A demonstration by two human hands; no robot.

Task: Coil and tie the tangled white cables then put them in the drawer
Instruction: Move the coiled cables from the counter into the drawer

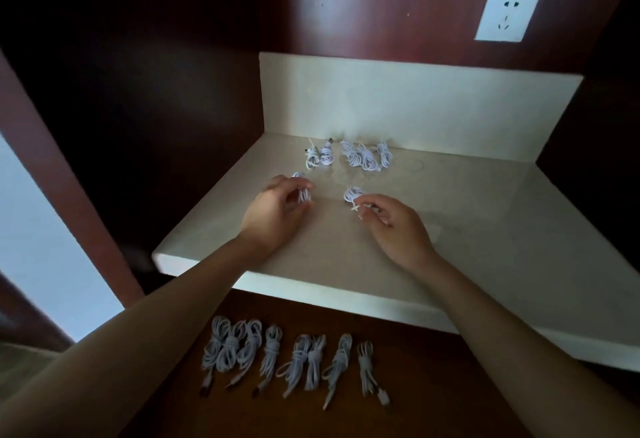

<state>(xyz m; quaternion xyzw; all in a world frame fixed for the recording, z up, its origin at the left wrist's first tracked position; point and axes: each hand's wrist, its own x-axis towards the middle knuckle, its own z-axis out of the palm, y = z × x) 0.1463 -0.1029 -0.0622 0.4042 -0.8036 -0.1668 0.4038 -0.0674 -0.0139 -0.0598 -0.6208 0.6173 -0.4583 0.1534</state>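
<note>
On the pale stone counter (467,229) my left hand (277,209) curls its fingers round a small white cable bundle (304,195). My right hand (391,221) pinches the loose end of another white cable coil (352,194) that lies on the counter. Several more coiled white cables (349,157) lie near the back wall. Below the counter's front edge, a row of several coiled and tied white cables (294,358) lies in the open dark wooden drawer (433,385).
A stone backsplash (415,108) closes the counter's rear. A white wall socket (507,15) sits on the dark wood panel above. Dark wood cabinet walls flank both sides. A bright opening (52,229) shows at the left.
</note>
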